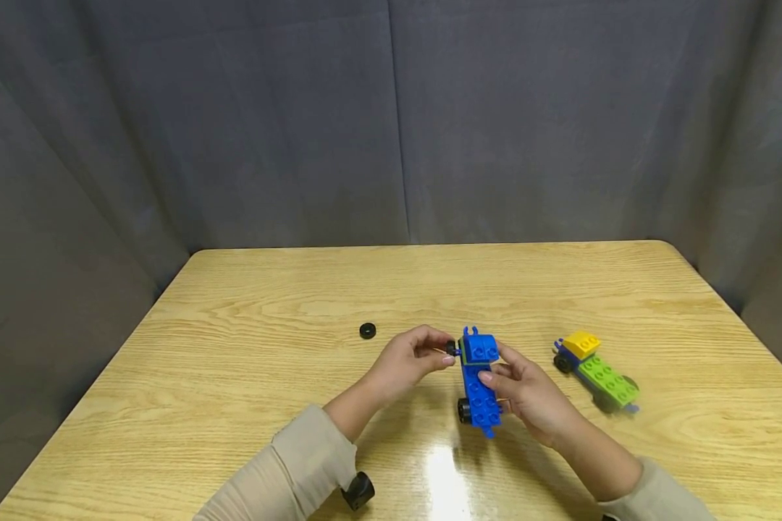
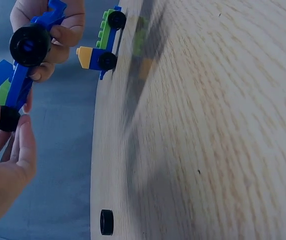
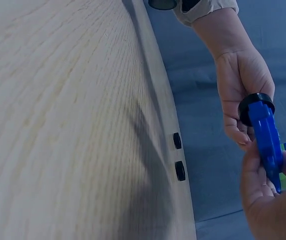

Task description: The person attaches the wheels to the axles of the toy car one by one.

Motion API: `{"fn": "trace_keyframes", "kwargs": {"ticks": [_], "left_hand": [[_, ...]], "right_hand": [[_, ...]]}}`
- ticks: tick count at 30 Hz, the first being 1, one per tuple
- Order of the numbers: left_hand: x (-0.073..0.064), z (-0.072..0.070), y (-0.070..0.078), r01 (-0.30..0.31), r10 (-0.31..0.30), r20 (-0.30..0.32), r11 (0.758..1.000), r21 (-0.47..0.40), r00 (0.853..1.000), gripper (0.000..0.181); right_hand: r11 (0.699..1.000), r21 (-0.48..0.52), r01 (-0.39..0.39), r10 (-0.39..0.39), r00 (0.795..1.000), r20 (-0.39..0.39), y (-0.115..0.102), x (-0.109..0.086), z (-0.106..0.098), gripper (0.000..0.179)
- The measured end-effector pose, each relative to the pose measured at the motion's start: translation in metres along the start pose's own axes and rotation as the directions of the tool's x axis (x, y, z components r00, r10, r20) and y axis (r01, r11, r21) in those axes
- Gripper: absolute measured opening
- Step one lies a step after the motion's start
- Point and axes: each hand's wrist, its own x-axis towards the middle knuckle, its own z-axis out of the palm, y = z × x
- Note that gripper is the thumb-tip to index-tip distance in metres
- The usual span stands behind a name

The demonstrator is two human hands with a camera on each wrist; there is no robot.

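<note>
A blue toy car [image 1: 478,391] built from bricks, with a thin green layer under its blue cab, is held up above the table. My right hand [image 1: 528,398] grips it along its right side, thumb on top. With thumb and fingers, my left hand [image 1: 404,362] pinches a black wheel [image 2: 9,118] at the left side of the car's cab end. A second black wheel [image 2: 30,45] is fitted at the other end on that side. The car's right side is partly hidden by my right hand.
Another toy car [image 1: 606,380], lime green with a yellow cab, stands on the table to the right. A loose black wheel [image 1: 368,331] lies left of the hands. In the right wrist view, two loose wheels [image 3: 180,171] lie near the table's far edge. Grey curtains hang behind.
</note>
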Motion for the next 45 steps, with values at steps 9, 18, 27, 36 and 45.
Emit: {"fn": "trace_keyframes", "kwargs": {"ticks": [9, 18, 27, 36, 45], "left_hand": [[-0.008, 0.005, 0.007, -0.051, 0.07, -0.093, 0.98, 0.193, 0.993, 0.014], [-0.006, 0.006, 0.001, -0.117, 0.147, -0.109, 0.963, 0.242, 0.983, 0.01], [-0.007, 0.007, 0.001, -0.108, 0.13, -0.092, 0.97, 0.216, 0.987, 0.007], [-0.011, 0.009, 0.004, -0.094, 0.121, -0.068, 0.947, 0.307, 0.99, 0.007], [-0.011, 0.008, 0.001, -0.087, 0.107, -0.064, 0.962, 0.26, 0.992, 0.009]], "right_hand": [[0.998, -0.06, 0.008, -0.014, 0.995, -0.102, -0.003, -0.001, 0.009, 0.056], [0.999, -0.05, 0.007, -0.015, 0.986, -0.169, -0.002, 0.002, 0.016, 0.054], [0.999, -0.043, -0.008, 0.0, 0.983, -0.184, 0.001, 0.0, 0.016, 0.054], [0.999, 0.032, 0.003, 0.003, 0.984, -0.18, 0.007, -0.005, 0.018, 0.054], [0.998, -0.065, -0.007, -0.008, 0.975, -0.221, 0.003, -0.003, 0.021, 0.055]]}}
